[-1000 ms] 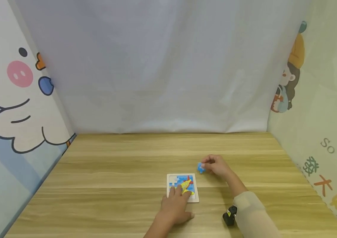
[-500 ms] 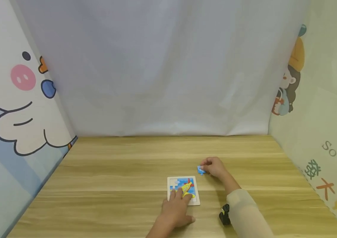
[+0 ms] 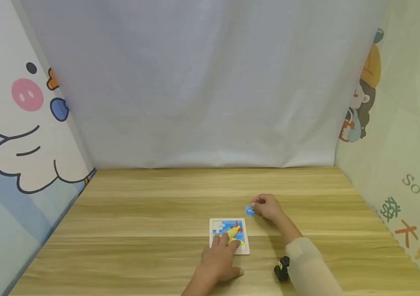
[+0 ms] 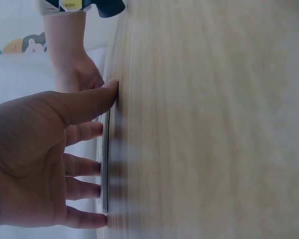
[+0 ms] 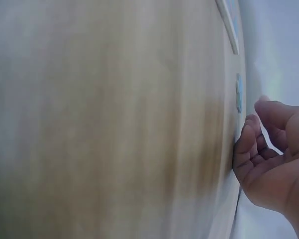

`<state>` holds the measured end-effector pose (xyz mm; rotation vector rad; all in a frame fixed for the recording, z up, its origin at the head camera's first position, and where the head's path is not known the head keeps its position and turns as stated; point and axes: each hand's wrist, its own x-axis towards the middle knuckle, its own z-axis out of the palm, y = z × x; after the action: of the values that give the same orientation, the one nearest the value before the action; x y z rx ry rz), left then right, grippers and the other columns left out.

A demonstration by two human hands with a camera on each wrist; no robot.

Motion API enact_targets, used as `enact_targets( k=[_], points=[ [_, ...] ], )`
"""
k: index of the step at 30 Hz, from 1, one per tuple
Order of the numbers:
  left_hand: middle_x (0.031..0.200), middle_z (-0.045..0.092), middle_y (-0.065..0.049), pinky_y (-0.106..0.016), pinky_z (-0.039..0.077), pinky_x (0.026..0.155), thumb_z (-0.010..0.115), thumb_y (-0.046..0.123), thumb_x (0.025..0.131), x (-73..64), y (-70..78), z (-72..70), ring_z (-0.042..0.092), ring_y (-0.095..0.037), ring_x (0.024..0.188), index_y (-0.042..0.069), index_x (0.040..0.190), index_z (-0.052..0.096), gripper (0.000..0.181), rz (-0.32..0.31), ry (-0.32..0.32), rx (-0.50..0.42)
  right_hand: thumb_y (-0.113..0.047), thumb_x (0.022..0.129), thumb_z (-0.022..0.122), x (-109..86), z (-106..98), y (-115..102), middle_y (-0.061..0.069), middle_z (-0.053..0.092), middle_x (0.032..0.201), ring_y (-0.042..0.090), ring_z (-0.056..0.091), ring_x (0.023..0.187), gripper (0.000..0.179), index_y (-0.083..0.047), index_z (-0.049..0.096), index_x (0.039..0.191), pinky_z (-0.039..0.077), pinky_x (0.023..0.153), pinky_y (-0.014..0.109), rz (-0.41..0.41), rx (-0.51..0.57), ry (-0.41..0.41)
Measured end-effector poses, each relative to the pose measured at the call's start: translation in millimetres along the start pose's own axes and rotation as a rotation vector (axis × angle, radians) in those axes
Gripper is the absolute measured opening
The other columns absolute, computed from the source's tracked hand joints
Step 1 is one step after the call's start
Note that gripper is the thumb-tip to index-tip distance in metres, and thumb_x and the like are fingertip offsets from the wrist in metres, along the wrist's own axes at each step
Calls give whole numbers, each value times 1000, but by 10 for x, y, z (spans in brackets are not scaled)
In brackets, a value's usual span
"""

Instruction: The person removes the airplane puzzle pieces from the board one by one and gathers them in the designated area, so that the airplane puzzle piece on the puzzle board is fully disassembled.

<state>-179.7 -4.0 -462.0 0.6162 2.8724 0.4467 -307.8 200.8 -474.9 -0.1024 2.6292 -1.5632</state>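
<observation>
Shows, on the table [image 3: 150,230], a puzzle board [image 3: 244,251] with a gap [image 3: 217,225] at its half-past-ten corner. Rests the left hand [image 3: 220,259] on the board from seven o'clock. Has a loose piece [image 3: 249,211] at half past one from the board, and the right hand [image 3: 268,207] at three o'clock from that piece. Shows a curtain [image 3: 210,90] behind at twelve, side panels [image 3: 409,135] at nine and three.

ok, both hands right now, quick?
Left hand: open, resting on the puzzle.
Right hand: curled, at the blue piece; can't tell if it's gripping it.
</observation>
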Motion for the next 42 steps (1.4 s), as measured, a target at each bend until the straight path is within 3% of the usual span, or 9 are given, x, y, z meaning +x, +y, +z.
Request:
enact_targets(
  k=[7, 17, 24, 34, 42],
  points=[
    [141, 36, -19, -64, 34, 90, 75, 45, 73, -6, 10, 13, 29, -43, 129, 18, 132, 51, 69, -10, -10, 1, -9, 91, 59, -79, -6, -75, 9, 60, 83, 20, 54, 71, 16, 5, 62, 98, 49, 62, 31, -57, -8, -47],
    [141, 36, -17, -64, 35, 89, 75, 45, 72, 6, -3, 25, 29, -43, 129, 20, 131, 52, 68, -6, -8, -9, -6, 89, 60, -178, 51, -224, 11, 57, 84, 29, 58, 77, 20, 8, 59, 104, 50, 66, 37, -87, 73, -104],
    [140, 37, -17, -64, 35, 88, 75, 45, 72, 13, -8, 10, 29, -42, 128, 19, 131, 52, 68, -6, -6, 2, -4, 87, 62, -164, 155, -209, 6, 58, 80, 19, 52, 69, 19, 8, 62, 102, 47, 58, 31, -143, 35, -134],
    [143, 34, -17, -65, 33, 90, 75, 43, 73, 11, -7, -2, 26, -43, 130, 19, 133, 51, 69, -7, -41, -26, -10, 87, 64, -220, 328, -254, 8, 60, 89, 19, 55, 73, 27, 8, 60, 107, 50, 62, 34, -191, 57, -239],
    [142, 35, -17, -64, 35, 89, 76, 44, 72, -7, -6, -31, 29, -43, 129, 20, 132, 51, 69, 0, -37, -3, -1, 86, 60, -217, 458, -305, 6, 59, 86, 18, 55, 73, 19, 4, 62, 104, 50, 62, 30, -154, -13, -283]
  ],
)
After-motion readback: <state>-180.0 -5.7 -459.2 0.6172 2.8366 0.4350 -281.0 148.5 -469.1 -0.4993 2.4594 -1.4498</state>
